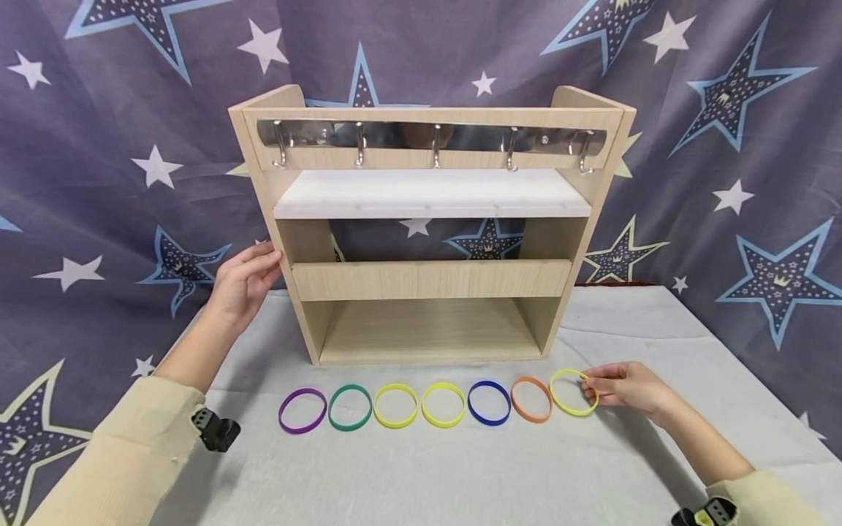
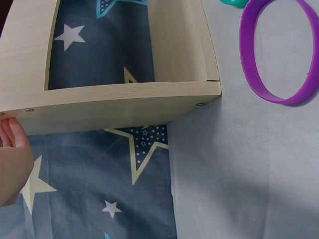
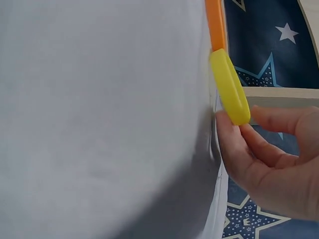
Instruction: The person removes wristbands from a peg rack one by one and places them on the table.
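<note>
At the right end of a row of silicone wristbands, my right hand (image 1: 628, 387) pinches the edge of a yellow wristband (image 1: 558, 404) between thumb and fingers. In the right wrist view this yellow band is tilted, one end between the fingertips, close to an orange wristband (image 3: 216, 25). My left hand (image 1: 245, 281) touches the left side panel of a wooden shelf rack (image 1: 430, 281) with its fingertips. In the left wrist view only part of the left hand (image 2: 12, 164) shows, at the rack's side. A metal strip with several hooks (image 1: 436, 146) runs along the rack's top.
Left of the held band lie an orange (image 1: 531, 419), a blue (image 1: 489, 421), two yellow, a green (image 1: 350, 426) and a purple wristband (image 1: 302, 429). They rest on a pale tablecloth (image 1: 421, 475) before the rack. A starry curtain (image 1: 99, 183) hangs behind.
</note>
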{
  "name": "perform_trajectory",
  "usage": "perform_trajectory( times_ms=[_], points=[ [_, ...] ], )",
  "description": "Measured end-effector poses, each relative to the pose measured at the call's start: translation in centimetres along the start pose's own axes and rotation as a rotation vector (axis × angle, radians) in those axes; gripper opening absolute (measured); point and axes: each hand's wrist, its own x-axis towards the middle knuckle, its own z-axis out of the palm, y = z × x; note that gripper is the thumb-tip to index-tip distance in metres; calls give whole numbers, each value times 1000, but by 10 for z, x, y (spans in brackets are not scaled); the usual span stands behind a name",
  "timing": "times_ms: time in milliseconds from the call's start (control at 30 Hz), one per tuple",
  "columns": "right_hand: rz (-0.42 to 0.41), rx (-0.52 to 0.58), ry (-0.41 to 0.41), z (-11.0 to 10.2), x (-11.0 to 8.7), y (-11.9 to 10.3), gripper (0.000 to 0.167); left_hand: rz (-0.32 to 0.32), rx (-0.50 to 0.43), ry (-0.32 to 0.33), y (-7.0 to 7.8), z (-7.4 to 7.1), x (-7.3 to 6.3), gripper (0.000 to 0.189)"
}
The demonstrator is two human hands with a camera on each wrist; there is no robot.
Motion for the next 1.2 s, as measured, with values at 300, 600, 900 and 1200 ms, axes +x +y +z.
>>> perform_trajectory(
  times_ms=[300, 600, 900, 1200],
  points=[
    [0, -275, 180, 12, 1, -5, 36, -7, 27, 8, 1, 0, -1, 18],
    [21, -289, 192, 14, 3, -6, 36, -4, 39, 16, 3, -2, -3, 16],
    [68, -309, 159, 13, 6, -13, 39, 2, 10, 24, 4, -1, -1, 14],
    [10, -352, 167, 8, 2, -20, 42, -3, -12, 18, 3, 1, 2, 12]
  ],
)
